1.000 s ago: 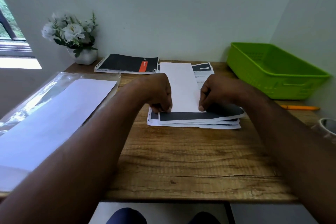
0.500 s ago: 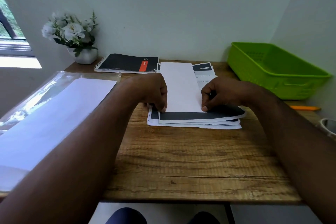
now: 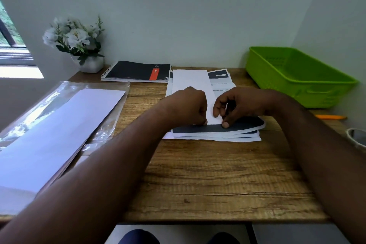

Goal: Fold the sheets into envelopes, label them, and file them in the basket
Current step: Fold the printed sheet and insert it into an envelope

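A long white folded sheet (image 3: 191,80) lies lengthwise on a stack of printed sheets (image 3: 237,131) with dark bands, in the middle of the wooden desk (image 3: 208,180). My left hand (image 3: 188,106) has its fingers curled down on the sheet's near left corner. My right hand (image 3: 235,105) pinches the near right corner of the sheet, thumb pressing at its near edge. The two hands sit close together, nearly touching. The green plastic basket (image 3: 301,83) stands at the back right, with nothing visible inside.
A clear plastic sleeve with white paper (image 3: 59,125) covers the desk's left side. A spiral notebook (image 3: 136,71) and a pot of white flowers (image 3: 77,43) stand at the back. An orange pen (image 3: 330,117) and a tape roll (image 3: 356,137) lie at the right edge.
Both hands have moved inward along the sheet's near edge, closing the gap between them. The right hand's fingers have lifted and now pinch the corner.
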The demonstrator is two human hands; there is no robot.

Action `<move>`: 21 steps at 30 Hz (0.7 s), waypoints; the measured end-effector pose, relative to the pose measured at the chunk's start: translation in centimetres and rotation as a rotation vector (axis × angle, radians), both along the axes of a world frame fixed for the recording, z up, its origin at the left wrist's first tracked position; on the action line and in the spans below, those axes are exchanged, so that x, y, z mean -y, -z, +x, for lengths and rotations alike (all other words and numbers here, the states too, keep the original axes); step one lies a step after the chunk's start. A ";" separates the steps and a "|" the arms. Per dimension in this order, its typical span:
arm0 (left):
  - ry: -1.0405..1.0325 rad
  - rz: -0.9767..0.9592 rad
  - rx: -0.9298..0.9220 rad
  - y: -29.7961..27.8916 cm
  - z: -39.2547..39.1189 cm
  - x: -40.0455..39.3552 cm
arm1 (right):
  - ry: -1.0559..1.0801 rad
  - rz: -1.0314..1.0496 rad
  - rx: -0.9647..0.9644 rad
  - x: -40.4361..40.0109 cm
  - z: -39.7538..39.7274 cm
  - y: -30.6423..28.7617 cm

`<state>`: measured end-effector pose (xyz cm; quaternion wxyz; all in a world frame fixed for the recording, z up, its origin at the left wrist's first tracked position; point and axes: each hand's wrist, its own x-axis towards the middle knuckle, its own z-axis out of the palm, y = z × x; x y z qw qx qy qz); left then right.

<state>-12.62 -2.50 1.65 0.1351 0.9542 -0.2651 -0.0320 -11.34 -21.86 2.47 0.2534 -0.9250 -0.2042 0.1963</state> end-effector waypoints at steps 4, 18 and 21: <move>0.049 0.043 0.003 -0.3 0.0 -0.2 | 0.018 0.017 0.037 0.2 -0.1 0.0; 0.065 -0.160 0.353 0.0 0.4 0.1 | 0.095 0.265 0.525 0.3 0.4 0.5; 0.115 -0.570 0.592 -0.8 0.4 -0.6 | 0.176 0.550 0.837 0.2 0.5 0.5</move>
